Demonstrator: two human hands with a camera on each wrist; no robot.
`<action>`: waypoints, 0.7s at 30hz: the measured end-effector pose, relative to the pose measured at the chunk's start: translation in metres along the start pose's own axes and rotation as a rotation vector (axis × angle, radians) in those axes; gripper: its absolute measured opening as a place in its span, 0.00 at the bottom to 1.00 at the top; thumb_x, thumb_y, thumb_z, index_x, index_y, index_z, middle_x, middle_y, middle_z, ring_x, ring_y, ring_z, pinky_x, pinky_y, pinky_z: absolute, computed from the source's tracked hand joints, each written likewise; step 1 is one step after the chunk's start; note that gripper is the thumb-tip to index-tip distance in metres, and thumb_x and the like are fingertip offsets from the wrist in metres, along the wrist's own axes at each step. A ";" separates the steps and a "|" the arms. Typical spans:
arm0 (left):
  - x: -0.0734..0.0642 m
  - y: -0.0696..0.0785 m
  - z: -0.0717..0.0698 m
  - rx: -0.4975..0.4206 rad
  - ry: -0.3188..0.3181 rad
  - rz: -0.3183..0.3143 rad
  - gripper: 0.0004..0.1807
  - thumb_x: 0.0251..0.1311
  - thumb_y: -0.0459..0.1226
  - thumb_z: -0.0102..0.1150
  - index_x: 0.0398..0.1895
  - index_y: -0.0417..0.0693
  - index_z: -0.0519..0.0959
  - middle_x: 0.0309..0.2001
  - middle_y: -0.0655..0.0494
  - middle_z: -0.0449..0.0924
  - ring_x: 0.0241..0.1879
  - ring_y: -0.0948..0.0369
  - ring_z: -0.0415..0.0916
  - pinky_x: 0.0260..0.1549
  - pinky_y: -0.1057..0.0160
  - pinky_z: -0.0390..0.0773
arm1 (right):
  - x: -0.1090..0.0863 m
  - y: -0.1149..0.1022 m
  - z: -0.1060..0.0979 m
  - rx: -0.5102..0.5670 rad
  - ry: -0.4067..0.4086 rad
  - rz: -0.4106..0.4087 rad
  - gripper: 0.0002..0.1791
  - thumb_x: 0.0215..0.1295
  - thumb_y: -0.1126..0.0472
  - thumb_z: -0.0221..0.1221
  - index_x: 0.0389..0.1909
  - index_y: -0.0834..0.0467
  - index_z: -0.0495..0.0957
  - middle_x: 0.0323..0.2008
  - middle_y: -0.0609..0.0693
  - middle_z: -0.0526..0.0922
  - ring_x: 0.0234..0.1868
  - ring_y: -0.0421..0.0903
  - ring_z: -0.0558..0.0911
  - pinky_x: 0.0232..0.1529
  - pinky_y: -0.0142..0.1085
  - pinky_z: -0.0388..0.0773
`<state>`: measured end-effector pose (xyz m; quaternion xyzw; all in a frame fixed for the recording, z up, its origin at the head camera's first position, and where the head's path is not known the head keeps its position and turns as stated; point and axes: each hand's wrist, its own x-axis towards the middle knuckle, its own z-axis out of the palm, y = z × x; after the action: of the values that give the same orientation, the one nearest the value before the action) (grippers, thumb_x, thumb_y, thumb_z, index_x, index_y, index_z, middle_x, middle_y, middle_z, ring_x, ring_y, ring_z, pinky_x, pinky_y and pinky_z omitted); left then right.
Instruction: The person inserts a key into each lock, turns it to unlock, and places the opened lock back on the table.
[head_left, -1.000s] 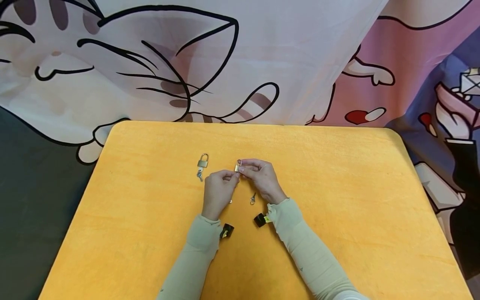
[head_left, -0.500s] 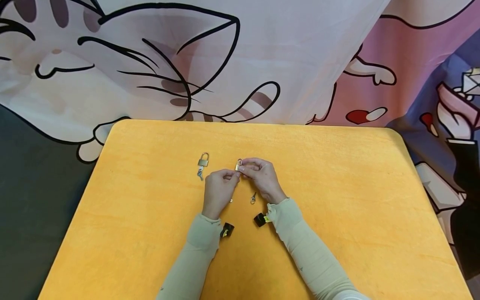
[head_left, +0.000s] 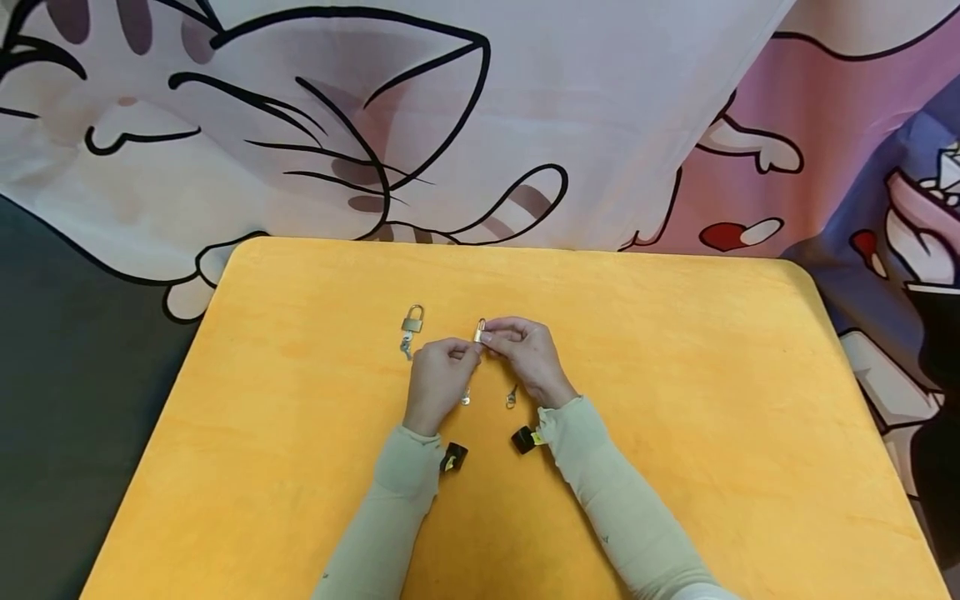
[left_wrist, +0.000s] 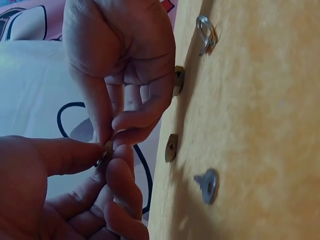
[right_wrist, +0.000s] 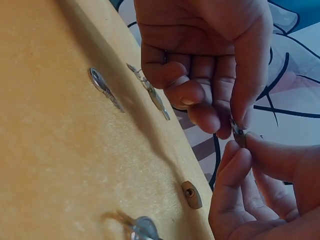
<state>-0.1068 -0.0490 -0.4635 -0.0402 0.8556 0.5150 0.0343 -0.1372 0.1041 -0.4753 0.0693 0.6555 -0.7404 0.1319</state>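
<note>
My right hand [head_left: 528, 350] pinches a small brass padlock [head_left: 478, 333] between thumb and fingers, its shackle pointing up. My left hand [head_left: 441, 375] meets it from below, thumb and fingertip pinching a small silvery key [right_wrist: 235, 126] at the padlock's lower end. Fingertips cover much of both pieces. Beneath the hands, a loose key [left_wrist: 209, 186] lies on the table towards the left. Another key on a ring [head_left: 512, 398] lies nearer the right wrist.
A second padlock [head_left: 412, 323] with keys at its base lies left of the hands on the yellow table [head_left: 675, 375]. Two more brass padlocks [left_wrist: 178, 80] show beyond the loose keys in the left wrist view. A printed curtain [head_left: 600, 100] hangs behind the table.
The head view has shifted slightly, so the table appears a little further right. Both hands keep their pinch on the padlock and key with hardly any motion.
</note>
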 end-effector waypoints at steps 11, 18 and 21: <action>0.005 -0.006 -0.012 0.016 0.068 -0.012 0.11 0.67 0.40 0.62 0.35 0.42 0.88 0.28 0.57 0.87 0.28 0.63 0.84 0.29 0.61 0.80 | 0.015 -0.015 0.006 -0.122 -0.022 -0.023 0.15 0.64 0.68 0.67 0.51 0.64 0.82 0.36 0.57 0.88 0.42 0.61 0.86 0.46 0.46 0.83; 0.009 -0.011 -0.022 0.041 0.113 -0.024 0.12 0.68 0.40 0.61 0.34 0.41 0.88 0.28 0.55 0.87 0.28 0.60 0.84 0.29 0.59 0.81 | 0.028 -0.021 0.017 -0.277 -0.056 -0.008 0.16 0.64 0.66 0.67 0.53 0.62 0.81 0.35 0.57 0.88 0.40 0.59 0.87 0.41 0.45 0.84; 0.010 -0.013 -0.024 0.034 0.119 -0.028 0.13 0.68 0.40 0.61 0.34 0.41 0.88 0.28 0.54 0.87 0.28 0.59 0.84 0.29 0.59 0.82 | 0.034 -0.021 0.021 -0.310 -0.078 0.010 0.16 0.64 0.66 0.67 0.52 0.62 0.81 0.37 0.57 0.88 0.39 0.55 0.88 0.42 0.44 0.84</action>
<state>-0.1156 -0.0767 -0.4647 -0.0823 0.8642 0.4964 -0.0089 -0.1740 0.0820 -0.4618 0.0226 0.7560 -0.6317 0.1698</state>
